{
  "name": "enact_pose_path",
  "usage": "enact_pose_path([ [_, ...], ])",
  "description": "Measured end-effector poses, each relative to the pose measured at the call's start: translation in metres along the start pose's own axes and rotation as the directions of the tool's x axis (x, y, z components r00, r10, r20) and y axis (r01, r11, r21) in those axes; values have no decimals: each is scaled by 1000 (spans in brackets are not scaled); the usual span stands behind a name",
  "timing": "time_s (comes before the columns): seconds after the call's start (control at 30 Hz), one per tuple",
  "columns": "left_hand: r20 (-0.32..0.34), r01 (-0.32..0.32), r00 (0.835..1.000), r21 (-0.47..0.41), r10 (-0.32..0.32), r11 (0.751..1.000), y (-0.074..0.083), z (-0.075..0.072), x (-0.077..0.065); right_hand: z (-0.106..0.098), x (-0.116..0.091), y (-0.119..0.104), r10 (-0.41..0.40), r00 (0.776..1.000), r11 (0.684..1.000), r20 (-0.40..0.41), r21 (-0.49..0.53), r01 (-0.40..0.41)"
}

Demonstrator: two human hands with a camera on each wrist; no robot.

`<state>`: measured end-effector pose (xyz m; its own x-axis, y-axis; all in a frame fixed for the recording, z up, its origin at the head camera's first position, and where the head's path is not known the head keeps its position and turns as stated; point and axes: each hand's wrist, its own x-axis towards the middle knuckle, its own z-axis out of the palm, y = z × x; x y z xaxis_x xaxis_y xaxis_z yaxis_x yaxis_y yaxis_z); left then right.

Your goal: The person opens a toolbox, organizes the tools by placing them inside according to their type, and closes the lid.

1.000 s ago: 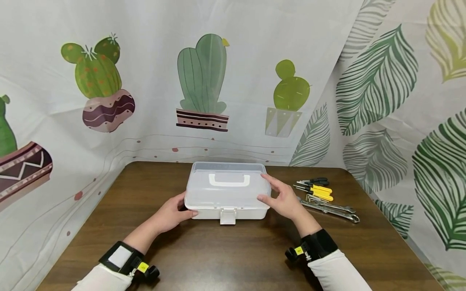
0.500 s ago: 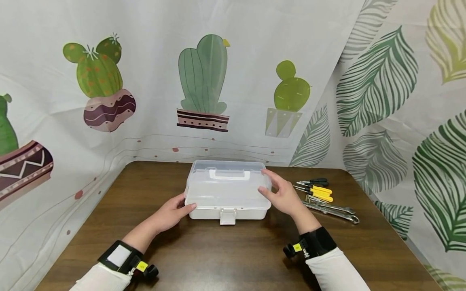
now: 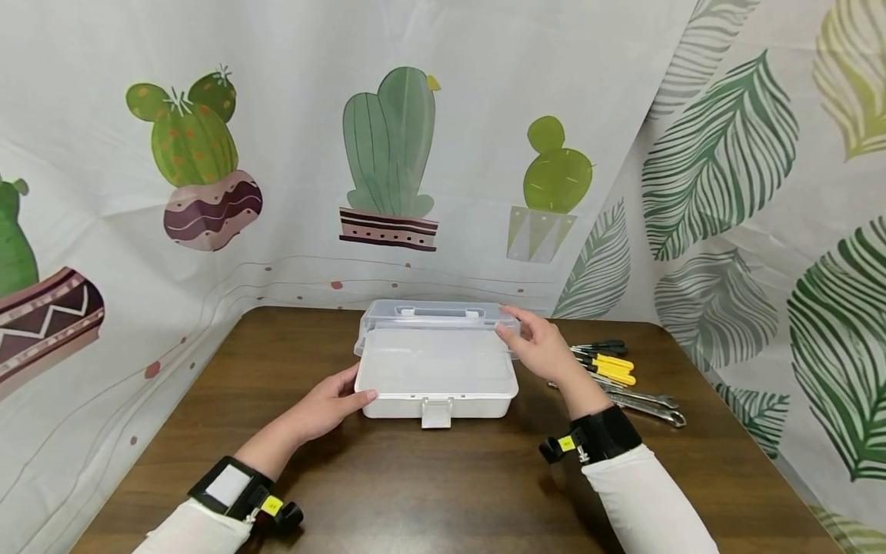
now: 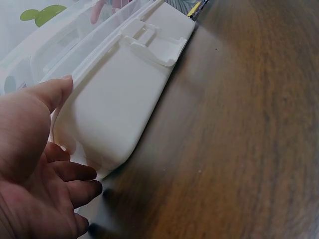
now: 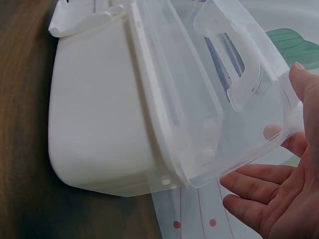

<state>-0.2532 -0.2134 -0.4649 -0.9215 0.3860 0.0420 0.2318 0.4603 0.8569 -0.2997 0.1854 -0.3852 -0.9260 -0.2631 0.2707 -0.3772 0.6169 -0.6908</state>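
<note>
Lid (image 3: 436,323) tipped back at my right hand (image 3: 547,350), base (image 3: 398,408) held at my left hand (image 3: 332,405)

The table (image 3: 388,492) bears the white base squarely before me, its long axis running from left to right. Above its far side leans the clear lid, raised and tilted away from me, seemingly hinged along the back. To my eye, everything turns on that line: the lid's front edge lies well apart from the base's front rim, and my right hand is the nearer one, already on the lid's right end.

My right hand pinches the lid there, thumb on one face and forefinger visible through the plastic on the other; the remaining fingers are loosely bent and apart from it. My left hand clasps the base's front left corner, thumb pressed on the rim, fingers about the end wall, as if steadying it.

Past my right wrist, and partly behind it, lie wrenches (image 3: 651,408) and yellow-handled screwdrivers (image 3: 612,362). On the lid is a white handle (image 5: 249,74), which neither hand touches. Smallest, the latch (image 3: 436,415) juts loose from the base's front wall.
</note>
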Motion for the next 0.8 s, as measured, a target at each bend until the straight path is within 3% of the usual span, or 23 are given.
enact_pose_path([
  [0.3, -1, -2, 1000, 2, 2, 1000, -1, -1, 1, -5, 14, -6, 54, 999, 998, 6, -33, -54],
  [0.43, 12, -6, 1000, -5, 6, 1000, -1, 0, 1, -10, 20, -9, 99, 995, 995, 17, -21, -98],
  [0.8, 1, 0, 1000, -7, 0, 1000, -2, -1, 0, -20, 38, -15, 129, 990, 991, 58, 21, -130],
])
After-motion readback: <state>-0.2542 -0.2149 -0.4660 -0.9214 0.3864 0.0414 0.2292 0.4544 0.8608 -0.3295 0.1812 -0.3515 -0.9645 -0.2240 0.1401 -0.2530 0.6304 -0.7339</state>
